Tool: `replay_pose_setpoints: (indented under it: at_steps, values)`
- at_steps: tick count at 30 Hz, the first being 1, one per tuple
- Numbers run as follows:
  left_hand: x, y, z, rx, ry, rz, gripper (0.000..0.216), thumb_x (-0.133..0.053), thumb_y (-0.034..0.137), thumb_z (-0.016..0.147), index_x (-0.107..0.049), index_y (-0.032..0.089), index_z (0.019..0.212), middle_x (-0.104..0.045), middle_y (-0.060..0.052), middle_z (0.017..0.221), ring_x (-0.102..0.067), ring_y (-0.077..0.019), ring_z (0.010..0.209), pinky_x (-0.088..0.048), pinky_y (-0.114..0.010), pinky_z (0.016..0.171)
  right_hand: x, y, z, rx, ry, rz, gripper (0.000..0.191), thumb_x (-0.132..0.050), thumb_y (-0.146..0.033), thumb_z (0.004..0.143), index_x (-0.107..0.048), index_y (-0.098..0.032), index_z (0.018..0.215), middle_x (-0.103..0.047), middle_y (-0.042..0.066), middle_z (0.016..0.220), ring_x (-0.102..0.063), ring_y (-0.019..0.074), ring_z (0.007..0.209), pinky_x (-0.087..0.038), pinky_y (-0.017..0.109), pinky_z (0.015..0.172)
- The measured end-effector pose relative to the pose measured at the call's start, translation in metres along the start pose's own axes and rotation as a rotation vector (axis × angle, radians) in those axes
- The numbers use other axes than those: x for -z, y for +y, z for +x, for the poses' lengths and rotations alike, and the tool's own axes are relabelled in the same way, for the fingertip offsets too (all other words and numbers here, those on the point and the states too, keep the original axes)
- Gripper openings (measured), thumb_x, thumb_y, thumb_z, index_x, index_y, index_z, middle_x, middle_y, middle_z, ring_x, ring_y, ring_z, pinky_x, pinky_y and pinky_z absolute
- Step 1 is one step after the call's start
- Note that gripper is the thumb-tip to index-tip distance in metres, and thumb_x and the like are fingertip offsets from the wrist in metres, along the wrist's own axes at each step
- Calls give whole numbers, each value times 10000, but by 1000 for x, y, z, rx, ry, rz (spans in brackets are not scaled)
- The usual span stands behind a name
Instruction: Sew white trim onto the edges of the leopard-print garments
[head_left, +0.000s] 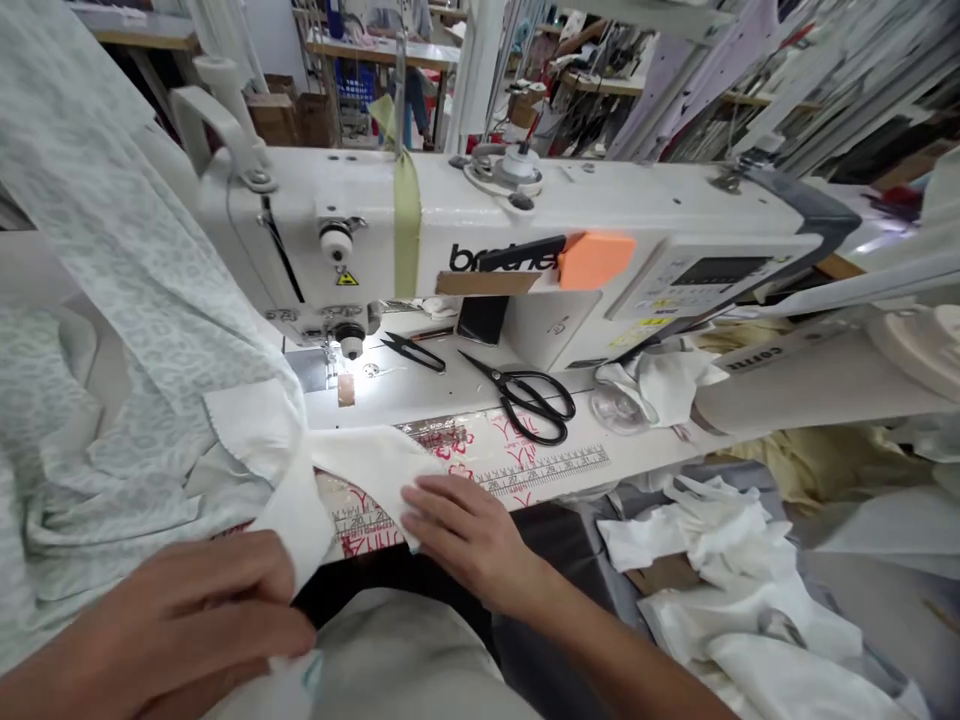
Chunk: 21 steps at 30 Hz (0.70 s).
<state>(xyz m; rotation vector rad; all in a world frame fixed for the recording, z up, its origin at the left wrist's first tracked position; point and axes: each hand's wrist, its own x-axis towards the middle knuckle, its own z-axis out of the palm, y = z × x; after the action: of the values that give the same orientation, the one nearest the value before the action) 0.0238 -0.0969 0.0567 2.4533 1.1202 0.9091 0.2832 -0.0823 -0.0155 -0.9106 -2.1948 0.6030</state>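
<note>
Worktop [637, 450] carries the lot. White brother sewing machine [645, 215] spans it, lamp lit at the needle end, green ribbon hanging over its front. Patterned fabric [150, 290], pale with grey-green spots, drapes along the left side, from upper left down to the near edge. Pile of white cloth pieces [727, 560] sits low right, on dark grey material; cup [810, 365] marked COFFEE is at the worktop's right end. White band [375, 455] is front of the needle area, across the near edge, meeting the patterned fabric at its left; can't tell if the band is one piece or several. Printed ruler strip [544, 470] runs flat along the front edge, partly under the band. Left hand [202, 620]: grip closed, fingers curled around white cloth that enters at the top and shows again below. Right hand [472, 535]: fingers slightly bent, tips on the band's right end; thumb hidden, so can't tell whether that grip pinches or just presses. Black shears [525, 390] lie right of the needle, blades toward the machine, clear of both hands. Black snips [412, 352] lie between shears and needle. Orange pad [596, 260] is on the machine's front, by the logo.
</note>
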Motion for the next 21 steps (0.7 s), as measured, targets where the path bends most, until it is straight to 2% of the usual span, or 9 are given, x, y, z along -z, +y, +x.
replay_pose_setpoints:
  at_steps: [2,3,5,7,11,16,18,21]
  values:
    - [-8,3,15,10,-158,-116,229,-413,267,927,-619,297,835,-594,11,691,-537,-132,560,-435,-228,482,1,-5,9,-222,115,247,101,-554,-207,864,-645,-182,828,-667,18,755,-599,141,717,-482,256,671]
    - [-13,5,24,31,-215,-173,171,-449,260,924,-602,279,849,-609,21,716,-558,-121,593,-449,-206,520,3,-9,15,-320,165,325,162,-548,-235,871,-621,-173,740,-609,-6,634,-545,108,591,-445,219,565]
    - [-25,7,41,83,-213,-228,143,-506,239,906,-570,239,779,-580,47,650,-538,-98,562,-421,-184,522,9,-18,26,-404,215,379,272,-527,-280,884,-554,-164,640,-478,-40,512,-418,72,466,-346,190,442]
    - [-38,9,53,129,-137,-237,199,-515,239,902,-539,205,707,-529,58,584,-499,-86,518,-382,-187,505,15,-26,33,-398,230,391,293,-514,-307,888,-536,-160,635,-431,-49,503,-372,64,457,-316,184,427]
    - [-52,10,63,123,-30,-250,139,-536,259,890,-560,200,767,-548,66,605,-513,-79,536,-374,-180,531,23,-32,37,-377,253,403,272,-485,-309,897,-560,-159,683,-439,-41,549,-379,71,509,-326,194,483]
    - [-51,12,66,65,-66,-239,75,-534,216,883,-531,207,809,-550,78,637,-517,-71,560,-365,-170,556,35,-34,36,-355,152,365,280,-463,-290,904,-522,-163,662,-372,-46,557,-327,75,530,-283,207,496]
    - [-50,14,67,91,-85,-222,103,-525,215,880,-486,199,787,-519,81,616,-490,-72,537,-350,-172,537,39,-35,38,-334,106,337,303,-447,-279,910,-491,-165,632,-337,-51,547,-304,71,517,-268,209,488]
    - [-48,20,72,157,-96,-200,152,-502,208,870,-420,194,743,-481,78,591,-460,-81,516,-331,-184,524,44,-39,39,-271,69,289,252,-483,-280,898,-536,-167,679,-418,-47,565,-366,72,522,-305,204,505]
